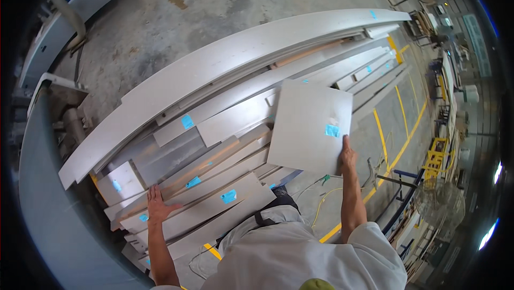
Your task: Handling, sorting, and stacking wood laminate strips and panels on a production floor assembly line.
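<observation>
My right hand (348, 155) grips the right edge of a flat, nearly square pale grey panel (302, 124), with the thumb on its face and the other fingers mostly hidden behind it. A piece of blue tape (332, 130) sticks to that panel near my right hand. The panel covers part of the stacked long boards below. Further left, my left hand (156, 204) lies with its fingers spread on a long pale board (176, 221) near its left end. Around it are more boards with blue tape pieces, and a short block-like board (124, 182) stands just beyond.
A long pale board (225, 57) spans the far side of the stack. On the left rises a large grey-blue machine surface (48, 183). Yellow lines (401, 153) mark the concrete floor on the right, where a yellow cable (319, 210) and a fan (440, 203) also show.
</observation>
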`<state>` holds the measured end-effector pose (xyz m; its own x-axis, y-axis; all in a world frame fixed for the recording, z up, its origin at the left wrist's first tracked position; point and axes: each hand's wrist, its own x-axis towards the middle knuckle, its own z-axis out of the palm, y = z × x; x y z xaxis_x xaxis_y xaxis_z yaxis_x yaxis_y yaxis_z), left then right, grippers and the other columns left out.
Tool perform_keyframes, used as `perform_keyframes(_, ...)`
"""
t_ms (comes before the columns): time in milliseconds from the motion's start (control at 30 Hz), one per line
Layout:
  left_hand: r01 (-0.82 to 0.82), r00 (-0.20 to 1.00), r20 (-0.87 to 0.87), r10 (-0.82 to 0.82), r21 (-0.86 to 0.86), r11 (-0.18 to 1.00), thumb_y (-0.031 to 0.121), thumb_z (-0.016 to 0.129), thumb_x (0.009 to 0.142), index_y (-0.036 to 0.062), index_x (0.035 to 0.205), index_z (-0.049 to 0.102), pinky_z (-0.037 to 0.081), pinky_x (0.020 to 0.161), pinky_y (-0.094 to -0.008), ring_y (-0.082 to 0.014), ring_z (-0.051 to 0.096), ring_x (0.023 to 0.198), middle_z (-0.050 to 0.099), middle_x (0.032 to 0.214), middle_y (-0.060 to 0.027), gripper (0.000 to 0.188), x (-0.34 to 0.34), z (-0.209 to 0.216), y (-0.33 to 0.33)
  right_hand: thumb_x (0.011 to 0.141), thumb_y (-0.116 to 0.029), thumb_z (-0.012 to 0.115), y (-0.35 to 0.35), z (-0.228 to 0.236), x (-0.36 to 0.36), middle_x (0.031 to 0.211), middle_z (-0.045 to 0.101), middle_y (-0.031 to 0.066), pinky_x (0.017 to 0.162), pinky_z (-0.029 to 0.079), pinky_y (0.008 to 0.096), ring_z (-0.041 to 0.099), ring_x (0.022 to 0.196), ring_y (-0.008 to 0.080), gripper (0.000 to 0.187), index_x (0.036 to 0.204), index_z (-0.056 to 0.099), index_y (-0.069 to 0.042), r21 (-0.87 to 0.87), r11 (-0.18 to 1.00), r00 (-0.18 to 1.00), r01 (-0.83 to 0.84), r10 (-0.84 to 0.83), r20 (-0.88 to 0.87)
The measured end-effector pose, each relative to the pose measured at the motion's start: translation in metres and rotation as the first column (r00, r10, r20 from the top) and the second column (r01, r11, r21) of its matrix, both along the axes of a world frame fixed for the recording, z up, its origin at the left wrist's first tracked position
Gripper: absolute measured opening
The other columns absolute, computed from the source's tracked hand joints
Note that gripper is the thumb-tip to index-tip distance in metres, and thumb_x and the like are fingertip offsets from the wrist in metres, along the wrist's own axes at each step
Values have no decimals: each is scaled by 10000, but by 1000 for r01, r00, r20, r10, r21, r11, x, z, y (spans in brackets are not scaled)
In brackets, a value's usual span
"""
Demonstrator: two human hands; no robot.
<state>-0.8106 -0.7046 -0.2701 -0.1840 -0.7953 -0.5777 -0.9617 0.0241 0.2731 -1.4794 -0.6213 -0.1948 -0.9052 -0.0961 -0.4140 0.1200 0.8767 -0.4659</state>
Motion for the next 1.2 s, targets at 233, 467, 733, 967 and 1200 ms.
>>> perform_keyframes(233,-385,922,-124,366,-203,900,584,673,713,-54,1267,450,341,1038,-411,-369,416,1227,464,1300,-228,874,-5,-29,-36,893,-586,419,50,-91,-32,1312,485,121,899,464,383,524,1129,256,718,1397,320,-85,-615,783,928,93,155,338)
perform_keyframes(467,-563,758,109,643,-390,729,656,637,675,-103,1278,401,309,1057,-379,-365,389,1231,456,1274,-248,998,98,-27,-49,867,-614,466,42,-141,-45,1070,611,-4,597,475,295,596,776,171,600,1219,538,-134,-97,992,918,82,-37,396)
perform_keyframes(733,-656,671,263,693,-225,720,805,472,678,-141,1339,281,232,1100,-389,-366,295,1321,345,1397,-253,1169,160,-95,-123,894,-491,510,55,-97,-40,1296,494,115,963,433,406,502,1163,274,616,1339,398,-80,-347,912,738,218,79,670)
perform_keyframes(967,-664,743,199,639,101,741,707,564,719,-23,951,642,466,762,-445,-349,627,841,660,879,-202,770,228,-113,-90,922,-355,514,46,-121,-26,671,446,5,542,428,309,429,559,129,430,1221,541,-47,-209,969,922,132,-43,385)
perform_keyframes(1200,-775,601,311,736,1,632,646,543,780,-17,1084,605,475,807,-456,-425,580,985,604,1071,-256,732,242,-97,-66,815,-486,607,45,-80,10,1059,636,182,807,467,444,611,917,346,546,1090,604,-14,484,764,699,-427,618,-358)
